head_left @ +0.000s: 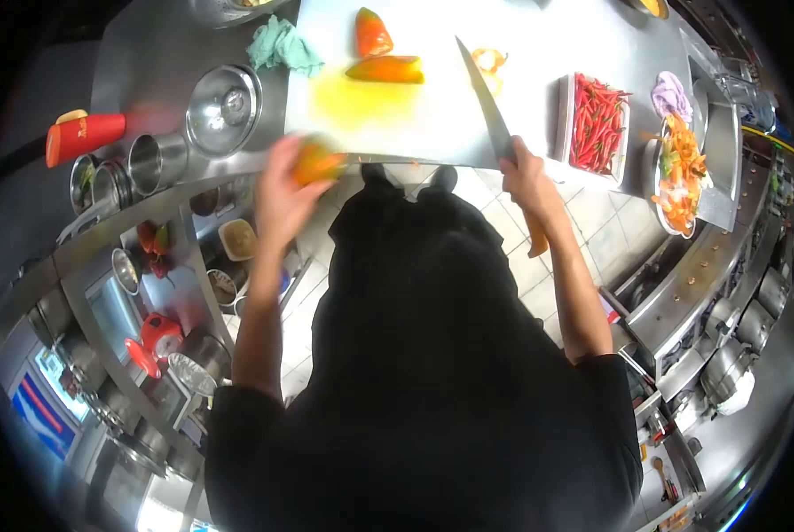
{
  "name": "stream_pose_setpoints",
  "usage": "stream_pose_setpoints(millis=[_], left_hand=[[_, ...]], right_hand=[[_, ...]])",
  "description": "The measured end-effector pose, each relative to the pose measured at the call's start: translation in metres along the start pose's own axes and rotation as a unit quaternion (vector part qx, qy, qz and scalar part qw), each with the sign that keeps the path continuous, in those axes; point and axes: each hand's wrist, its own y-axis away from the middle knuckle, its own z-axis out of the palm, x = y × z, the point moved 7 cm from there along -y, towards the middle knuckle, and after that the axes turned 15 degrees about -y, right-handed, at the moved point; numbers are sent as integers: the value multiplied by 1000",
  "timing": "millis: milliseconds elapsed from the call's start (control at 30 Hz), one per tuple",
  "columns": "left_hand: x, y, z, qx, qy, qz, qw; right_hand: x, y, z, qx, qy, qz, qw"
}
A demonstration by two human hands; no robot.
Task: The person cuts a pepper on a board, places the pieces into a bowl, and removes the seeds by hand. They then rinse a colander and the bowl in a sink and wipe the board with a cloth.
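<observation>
My left hand [282, 191], blurred by motion, is closed around an orange and green piece that looks like bell pepper [317, 161], at the near edge of the white cutting board [326, 129]. In my right hand [530, 177] is a large knife [486, 97] with an orange-brown handle. Its long blade points up and left over the board. Two orange-red pepper pieces, one upright [373, 34] and one lying sideways [385, 69], rest on the board beside a yellow stain. An orange and whitish scrap [488, 62] lies right of the blade.
A tray of red chillies [599, 124] and a bowl of orange scraps [678, 177] stand at right, near a purple cloth [670, 94]. Leftward are a green cloth [282, 46], a metal lid [224, 108], a steel pot [157, 162] and a red container [86, 137].
</observation>
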Motion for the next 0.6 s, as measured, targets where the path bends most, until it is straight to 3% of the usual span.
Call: stream_pose_setpoints(millis=[33, 67, 133, 333, 600], left_hand=[[12, -20, 45, -14, 103, 6, 995], [51, -45, 69, -22, -119, 97, 988], [87, -73, 117, -15, -245, 240, 939], [105, -91, 151, 1, -206, 213, 955], [108, -93, 156, 46, -231, 203, 950]], right_hand=[[-5, 3, -3, 2, 13, -11, 1000], [-14, 9, -8, 18, 41, -31, 999], [-27, 27, -18, 44, 83, -47, 994], [-38, 77, -34, 75, 125, -58, 988], [-29, 104, -21, -7, 156, -4, 988]])
